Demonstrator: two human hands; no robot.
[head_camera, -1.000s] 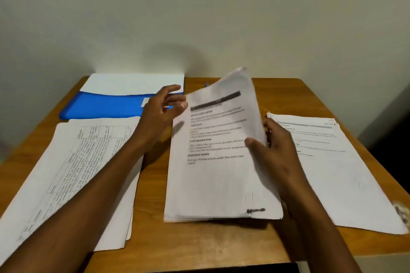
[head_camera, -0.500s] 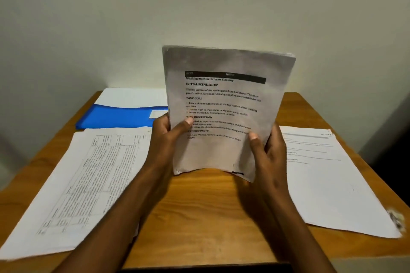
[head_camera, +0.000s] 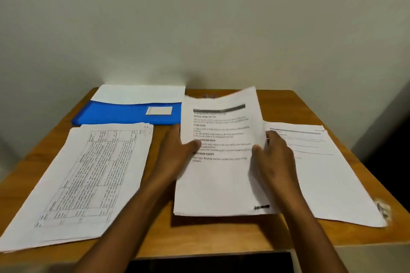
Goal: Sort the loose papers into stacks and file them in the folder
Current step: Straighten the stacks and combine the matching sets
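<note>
middle stack (head_camera: 219, 175) of printed sheets sits at table centre, near edge on the wooden table (head_camera: 221, 237), far edge lifted and curling toward the wall. left hand (head_camera: 175, 153) grips its left edge, thumb on the printed face, fingers hidden behind. right hand (head_camera: 275, 157) grips the right edge the same way, thumb on top, fingers underneath.

handling, judged: many thin sheets, light, floppy; top edge already bows. sheets look smooth and likely to slide against each other and fan out if held by one corner. best hold is both long edges near mid-height, as now, or flat underneath.

left stack (head_camera: 88, 177) of table-printed pages lies flat, edges slightly staggered. right stack (head_camera: 321, 168) lies flat, just beside the right hand, a scuff or torn spot near its front right corner.

container: blue folder (head_camera: 124, 114) at the far left of the table, lying flat, a white label on its cover. white sheet or flap (head_camera: 139, 93) shows beyond its far edge; cannot tell whether it is inside the folder or behind it. small purple object (head_camera: 209, 96) behind the middle stack, too small to identify.
</note>
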